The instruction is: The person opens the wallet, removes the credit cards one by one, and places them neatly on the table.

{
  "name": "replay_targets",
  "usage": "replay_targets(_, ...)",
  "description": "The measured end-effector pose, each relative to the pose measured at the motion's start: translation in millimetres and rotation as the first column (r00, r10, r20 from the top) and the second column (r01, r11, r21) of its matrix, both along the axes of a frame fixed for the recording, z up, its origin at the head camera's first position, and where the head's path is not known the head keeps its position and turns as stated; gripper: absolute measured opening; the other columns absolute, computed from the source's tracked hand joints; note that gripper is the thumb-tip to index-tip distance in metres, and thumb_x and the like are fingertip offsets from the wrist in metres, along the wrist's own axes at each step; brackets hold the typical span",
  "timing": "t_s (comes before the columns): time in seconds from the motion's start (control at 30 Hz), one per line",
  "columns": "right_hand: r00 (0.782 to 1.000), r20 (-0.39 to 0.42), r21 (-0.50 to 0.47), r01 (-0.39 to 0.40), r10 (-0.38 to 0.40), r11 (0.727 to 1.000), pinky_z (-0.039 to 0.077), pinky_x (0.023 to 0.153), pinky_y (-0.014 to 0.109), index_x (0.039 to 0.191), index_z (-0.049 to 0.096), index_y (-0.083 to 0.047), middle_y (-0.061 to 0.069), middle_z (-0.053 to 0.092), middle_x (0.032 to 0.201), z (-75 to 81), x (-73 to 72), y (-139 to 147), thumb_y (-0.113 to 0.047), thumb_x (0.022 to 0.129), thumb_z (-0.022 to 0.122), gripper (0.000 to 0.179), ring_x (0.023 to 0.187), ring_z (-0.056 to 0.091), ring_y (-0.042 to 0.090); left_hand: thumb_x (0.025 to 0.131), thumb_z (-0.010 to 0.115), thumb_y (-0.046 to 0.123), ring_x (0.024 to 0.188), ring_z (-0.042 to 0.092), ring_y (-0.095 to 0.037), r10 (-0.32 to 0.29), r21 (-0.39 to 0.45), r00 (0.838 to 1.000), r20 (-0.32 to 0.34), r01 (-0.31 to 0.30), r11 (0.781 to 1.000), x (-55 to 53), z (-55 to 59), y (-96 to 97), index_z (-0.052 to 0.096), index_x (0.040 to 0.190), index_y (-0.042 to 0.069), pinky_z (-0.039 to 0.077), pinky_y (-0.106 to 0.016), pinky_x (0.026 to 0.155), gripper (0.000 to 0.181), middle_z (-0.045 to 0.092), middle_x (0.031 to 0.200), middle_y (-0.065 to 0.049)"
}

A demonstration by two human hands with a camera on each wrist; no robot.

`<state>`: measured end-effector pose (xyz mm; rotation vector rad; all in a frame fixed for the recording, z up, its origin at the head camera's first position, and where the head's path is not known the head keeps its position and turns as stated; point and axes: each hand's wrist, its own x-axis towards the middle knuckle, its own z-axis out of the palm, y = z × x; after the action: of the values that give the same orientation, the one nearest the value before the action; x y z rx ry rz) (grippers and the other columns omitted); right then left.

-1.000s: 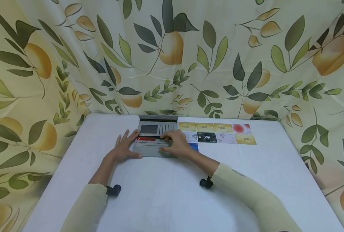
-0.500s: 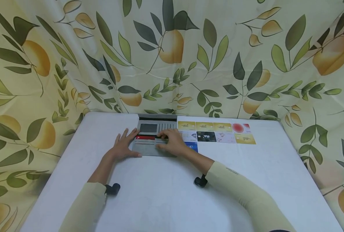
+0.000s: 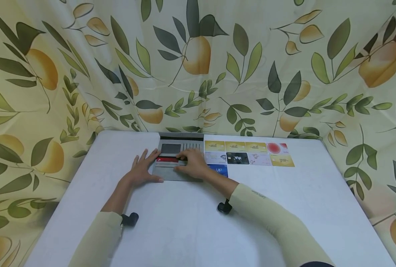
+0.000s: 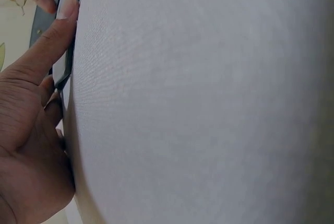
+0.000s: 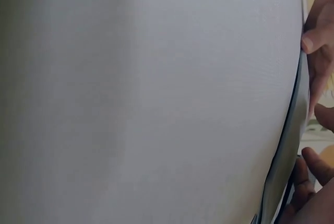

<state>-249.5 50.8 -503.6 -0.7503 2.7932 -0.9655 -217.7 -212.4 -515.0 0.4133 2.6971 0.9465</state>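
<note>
A grey wallet [image 3: 160,171] lies unfolded at the back of the white table, with slots and a dark window on its upper panel. A red card [image 3: 166,159] shows in its middle at the left. My left hand [image 3: 141,172] is spread at the wallet's left edge, fingertips on the upper part and thumb at the lower corner. Over the wallet's middle is my right hand [image 3: 195,163], bent fingers at the dark strip by the red card's right end, thumb apart on the lower panel. Whether those fingers pinch anything is hidden.
Right of the wallet lie rows of cards: several gold ones such as the gold card [image 3: 235,146], a black VIP card [image 3: 238,158], a pink-and-red card [image 3: 277,148] and a blue VIP card [image 3: 219,170]. A fruit-patterned curtain [image 3: 251,92] hangs behind the table.
My right hand has slid left along the wallet's middle towards the red card, uncovering more of the blue VIP card. My left hand has stayed in place.
</note>
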Motion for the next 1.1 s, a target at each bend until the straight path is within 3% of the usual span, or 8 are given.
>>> replay_targets(0.23,0.999,-0.028,0.043,-0.021,0.022,0.999,0.04,0.1,0.045,0.125,0.076,-0.013,0.004,0.072,0.119,-2.7,-0.6,-10.1,-0.036,0.089,0.085,0.043,0.115,0.055,0.024,0.078,0.093,0.043,0.159,-0.009,-0.043,0.0,-0.003,1.0,0.002,0.0,1.0,3.7,-1.4,-1.3,0.026,0.168,0.014,-0.013,-0.061,0.123,0.116,0.013,0.175,-0.013)
replay_targets(0.53,0.998,0.023,0.034,0.058,-0.059,0.998,0.038,0.094,0.045,0.116,0.081,-0.015,0.002,0.072,0.116,-0.8,2.7,-20.1,-0.022,0.1,0.074,0.019,0.113,0.054,0.025,0.078,0.094,0.044,0.159,-0.008,-0.041,0.003,0.002,1.0,0.021,-0.003,1.0,5.4,-1.9,0.4,0.026,0.169,0.015,-0.012,-0.06,0.124,0.117,0.014,0.175,-0.012)
replay_targets(0.83,0.988,0.036,0.042,0.146,-0.147,0.988,0.036,0.085,0.042,0.105,0.083,-0.018,-0.005,0.075,0.102,1.7,-0.3,-27.2,-0.02,0.1,0.075,0.01,0.099,0.055,0.02,0.077,0.094,0.044,0.16,-0.009,-0.04,0.006,-0.001,1.0,0.021,-0.006,1.0,4.0,-2.9,2.3,0.026,0.169,0.017,-0.013,-0.059,0.124,0.117,0.014,0.175,-0.011)
replay_targets(1.1,0.984,0.053,0.027,0.167,-0.168,0.986,0.036,0.085,0.041,0.1,0.083,-0.019,-0.007,0.073,0.092,4.8,-5.6,-28.0,-0.02,0.1,0.075,0.008,0.097,0.055,0.02,0.076,0.094,0.044,0.159,-0.008,-0.041,0.003,0.006,1.0,-0.002,-0.003,1.0,1.3,0.3,2.6,0.026,0.168,0.015,-0.013,-0.059,0.124,0.118,0.014,0.175,-0.012)
